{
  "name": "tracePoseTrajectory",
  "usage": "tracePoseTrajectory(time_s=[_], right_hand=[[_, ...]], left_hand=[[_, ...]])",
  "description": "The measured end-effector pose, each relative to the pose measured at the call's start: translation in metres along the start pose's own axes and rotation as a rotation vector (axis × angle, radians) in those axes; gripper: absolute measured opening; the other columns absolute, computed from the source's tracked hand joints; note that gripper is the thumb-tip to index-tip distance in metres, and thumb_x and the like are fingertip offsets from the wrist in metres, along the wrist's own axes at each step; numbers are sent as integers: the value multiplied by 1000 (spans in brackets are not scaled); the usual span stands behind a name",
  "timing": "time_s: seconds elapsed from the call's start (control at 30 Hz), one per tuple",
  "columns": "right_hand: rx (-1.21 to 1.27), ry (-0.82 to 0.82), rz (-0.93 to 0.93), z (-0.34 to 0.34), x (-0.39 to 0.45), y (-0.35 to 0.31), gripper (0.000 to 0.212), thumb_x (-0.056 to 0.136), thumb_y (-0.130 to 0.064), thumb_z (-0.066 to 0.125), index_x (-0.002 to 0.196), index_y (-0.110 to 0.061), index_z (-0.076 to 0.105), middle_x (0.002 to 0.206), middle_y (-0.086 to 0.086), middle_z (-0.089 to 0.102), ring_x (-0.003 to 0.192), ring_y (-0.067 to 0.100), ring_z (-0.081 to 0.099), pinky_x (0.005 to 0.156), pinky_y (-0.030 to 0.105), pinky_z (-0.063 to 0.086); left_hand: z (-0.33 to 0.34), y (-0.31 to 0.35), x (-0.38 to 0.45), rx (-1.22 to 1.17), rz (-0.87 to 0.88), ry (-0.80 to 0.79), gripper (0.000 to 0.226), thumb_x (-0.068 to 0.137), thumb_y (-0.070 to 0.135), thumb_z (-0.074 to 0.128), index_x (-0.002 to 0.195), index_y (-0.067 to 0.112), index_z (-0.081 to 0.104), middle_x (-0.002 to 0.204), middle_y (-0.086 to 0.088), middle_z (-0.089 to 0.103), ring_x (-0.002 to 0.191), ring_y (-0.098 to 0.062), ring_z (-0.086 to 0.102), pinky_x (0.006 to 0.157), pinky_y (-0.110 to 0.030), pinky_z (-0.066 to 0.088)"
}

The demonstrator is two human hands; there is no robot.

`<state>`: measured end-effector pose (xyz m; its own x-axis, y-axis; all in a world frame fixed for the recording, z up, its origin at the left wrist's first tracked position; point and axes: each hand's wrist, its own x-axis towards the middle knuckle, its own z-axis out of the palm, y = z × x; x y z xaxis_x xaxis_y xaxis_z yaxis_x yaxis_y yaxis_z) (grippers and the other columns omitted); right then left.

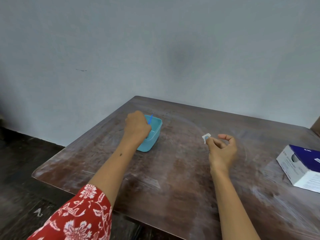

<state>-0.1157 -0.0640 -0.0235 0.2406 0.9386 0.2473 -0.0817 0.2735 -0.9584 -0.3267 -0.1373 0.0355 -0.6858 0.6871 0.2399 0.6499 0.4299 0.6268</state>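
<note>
A small teal plastic tub [154, 134] stands on the worn brown table [173, 170], left of centre. My left hand [137, 126] hovers over the tub's near-left side and grips a thin blue stick [150, 119] that points up and to the right over the tub. To the right, my right hand [221, 149] is raised above the table and pinches a small white and blue packet [206, 137] between thumb and fingertips. What lies inside the tub is hidden by my left hand.
A white and dark blue cardboard box [301, 168] lies at the table's right edge. The table's left edge drops to a dark floor [22, 170]. A pale grey wall [155, 49] stands close behind the table.
</note>
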Motion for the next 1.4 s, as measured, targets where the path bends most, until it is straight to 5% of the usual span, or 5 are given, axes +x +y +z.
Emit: tracePoseTrajectory(time_s=[0.13, 0.37, 0.77, 1.23, 1.4], right_hand=[[-60, -22, -11, 0, -1, 1, 32, 73, -7, 76, 86, -19, 50, 68, -4, 68, 70, 9, 67, 84, 36, 54], [-113, -94, -28, 2, 2, 7, 28, 72, -10, 77, 74, -27, 54, 66, -7, 68, 67, 3, 66, 81, 36, 55], [134, -240, 128, 1, -4, -5, 16, 86, 6, 59, 95, -4, 67, 76, 9, 68, 53, 6, 64, 55, 18, 55], [305, -253, 201, -50, -36, -38, 18, 83, 11, 60, 84, -5, 68, 63, 2, 71, 55, 10, 66, 57, 18, 55], [306, -251, 196, -53, -41, -39, 16, 84, 12, 58, 87, -1, 68, 61, 1, 71, 55, 10, 66, 58, 18, 56]], left_hand=[[6, 5, 0, 155, 10, -72, 31, 76, -2, 57, 56, 8, 35, 58, -4, 41, 56, -17, 43, 41, -23, 28], [10, 10, 2, 271, 6, -142, 19, 85, 6, 55, 101, -3, 55, 100, -17, 62, 93, -28, 61, 62, -29, 41], [-3, 36, -25, 14, 101, -81, 13, 76, -3, 54, 66, 2, 59, 77, -22, 65, 80, -33, 63, 80, -42, 54], [16, 37, -81, 73, 207, 36, 38, 86, 26, 64, 111, -2, 62, 103, -19, 67, 98, -35, 60, 92, -42, 45], [20, 22, -83, 92, 190, 61, 27, 85, 0, 57, 110, 0, 65, 100, -23, 69, 92, -37, 63, 88, -46, 51]])
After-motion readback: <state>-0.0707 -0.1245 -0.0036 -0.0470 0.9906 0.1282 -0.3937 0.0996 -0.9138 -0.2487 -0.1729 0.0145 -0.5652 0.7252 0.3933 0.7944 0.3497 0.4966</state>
